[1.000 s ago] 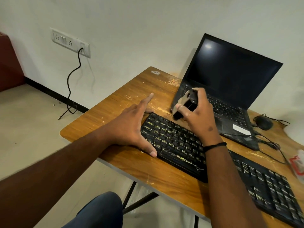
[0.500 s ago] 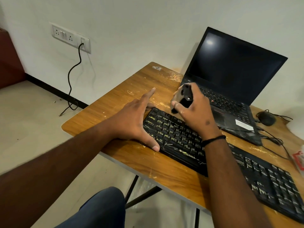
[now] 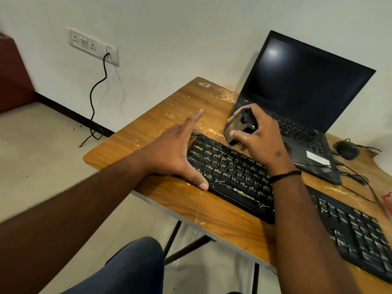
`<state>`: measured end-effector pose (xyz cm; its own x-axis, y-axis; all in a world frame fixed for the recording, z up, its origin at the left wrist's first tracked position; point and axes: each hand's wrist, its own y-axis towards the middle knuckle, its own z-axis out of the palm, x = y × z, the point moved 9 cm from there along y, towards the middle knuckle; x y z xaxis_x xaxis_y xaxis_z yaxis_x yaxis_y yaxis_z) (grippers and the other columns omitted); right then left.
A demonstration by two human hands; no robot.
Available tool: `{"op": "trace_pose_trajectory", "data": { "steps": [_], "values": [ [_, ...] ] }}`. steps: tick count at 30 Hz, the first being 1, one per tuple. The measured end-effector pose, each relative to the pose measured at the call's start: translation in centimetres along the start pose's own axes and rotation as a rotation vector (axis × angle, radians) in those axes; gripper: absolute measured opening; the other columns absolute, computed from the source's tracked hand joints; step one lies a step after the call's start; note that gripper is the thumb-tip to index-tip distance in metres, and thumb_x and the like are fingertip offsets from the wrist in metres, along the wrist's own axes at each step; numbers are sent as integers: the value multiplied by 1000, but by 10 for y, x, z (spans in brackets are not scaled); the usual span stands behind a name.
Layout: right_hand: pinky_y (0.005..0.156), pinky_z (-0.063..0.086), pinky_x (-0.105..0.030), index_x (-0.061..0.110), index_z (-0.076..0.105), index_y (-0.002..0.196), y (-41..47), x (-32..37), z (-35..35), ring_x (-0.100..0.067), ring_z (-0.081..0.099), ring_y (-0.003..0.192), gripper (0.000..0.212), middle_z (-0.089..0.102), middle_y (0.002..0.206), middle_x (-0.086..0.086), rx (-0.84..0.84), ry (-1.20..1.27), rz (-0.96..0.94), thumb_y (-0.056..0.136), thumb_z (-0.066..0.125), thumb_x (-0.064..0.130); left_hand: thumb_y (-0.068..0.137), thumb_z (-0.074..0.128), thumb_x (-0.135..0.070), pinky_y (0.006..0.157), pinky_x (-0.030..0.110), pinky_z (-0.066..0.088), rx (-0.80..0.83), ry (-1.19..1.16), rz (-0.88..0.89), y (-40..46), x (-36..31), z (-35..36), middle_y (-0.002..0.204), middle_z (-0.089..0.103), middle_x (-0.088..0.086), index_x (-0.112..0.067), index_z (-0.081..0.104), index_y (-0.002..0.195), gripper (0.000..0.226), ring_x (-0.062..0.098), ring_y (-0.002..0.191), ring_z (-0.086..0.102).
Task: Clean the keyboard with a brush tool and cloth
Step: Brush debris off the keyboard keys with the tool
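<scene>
The black keyboard (image 3: 231, 177) lies on the wooden table (image 3: 152, 128), just in front of the open laptop (image 3: 305, 98). The left hand (image 3: 176, 151) is spread wide, fingers straight, braced against the keyboard's left end with the thumb along its front edge. The right hand (image 3: 261, 141) grips the brush tool (image 3: 239, 124) over the keyboard's back rows, its lower tip at the keys. A mouse (image 3: 345, 149) sits right of the laptop.
</scene>
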<state>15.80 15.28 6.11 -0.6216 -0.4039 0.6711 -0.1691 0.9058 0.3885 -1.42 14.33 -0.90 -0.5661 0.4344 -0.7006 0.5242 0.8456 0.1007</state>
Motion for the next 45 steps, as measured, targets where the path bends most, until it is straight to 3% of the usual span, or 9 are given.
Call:
{"op": "trace_pose_trajectory", "data": {
  "steps": [6,12,18,22,25,28,32,42,45],
  "values": [
    [59,47,-20,12,59,101,1,-5,-9,-19,67,86,30,71,99,-5,-20,42,12,71,65,13,39,91,-68,118,47,29,2,11,1,1,2,0,157,35,-9,-43,-13,156,159,16,144,30],
    [68,54,-38,9,61,96,2,2,-15,-28,67,88,29,70,92,-10,-96,25,-20,68,66,14,37,92,-69,118,43,28,-6,6,13,2,3,0,155,38,-9,-41,-11,157,160,15,143,31],
    [63,43,-8,11,60,95,0,7,-8,-8,59,79,23,64,87,3,-128,-137,-18,74,67,17,37,91,-69,117,41,29,-10,6,14,2,2,0,154,39,-9,-41,-10,157,159,13,142,32],
    [61,54,-37,8,59,91,0,-3,-17,-33,63,83,30,66,90,-11,-142,-120,38,68,67,26,39,92,-68,118,42,29,-12,13,16,2,2,0,156,38,-9,-40,-11,157,159,14,143,31],
    [43,48,-24,7,57,100,-2,0,-3,-31,64,78,26,61,93,-7,-86,-84,40,80,71,15,40,93,-67,118,45,28,-6,14,21,2,2,0,156,38,-8,-40,-11,157,158,15,144,31],
    [53,47,-12,6,57,102,-2,6,-11,-24,61,83,24,58,90,-1,-189,-169,18,83,70,14,39,92,-68,118,44,29,-9,10,18,3,2,0,156,39,-8,-41,-10,157,158,15,143,32],
    [56,56,-40,3,57,98,-1,-3,-22,-37,64,81,26,60,90,-10,-231,-146,98,80,69,17,37,90,-69,117,40,28,-10,17,13,2,2,0,156,38,-9,-40,-11,157,159,15,144,31],
    [59,51,-12,7,53,98,-1,13,-15,-11,59,73,21,56,88,1,-286,-212,60,87,69,17,32,87,-76,118,51,30,-16,0,5,2,3,-1,155,40,-7,-46,-11,155,159,17,144,32],
    [60,58,-40,3,56,94,2,4,-9,-31,63,80,23,59,89,-7,-174,-216,69,84,69,20,34,89,-74,118,48,30,-14,-1,5,1,3,-1,155,40,-6,-45,-11,155,159,17,143,32]
  ]
}}
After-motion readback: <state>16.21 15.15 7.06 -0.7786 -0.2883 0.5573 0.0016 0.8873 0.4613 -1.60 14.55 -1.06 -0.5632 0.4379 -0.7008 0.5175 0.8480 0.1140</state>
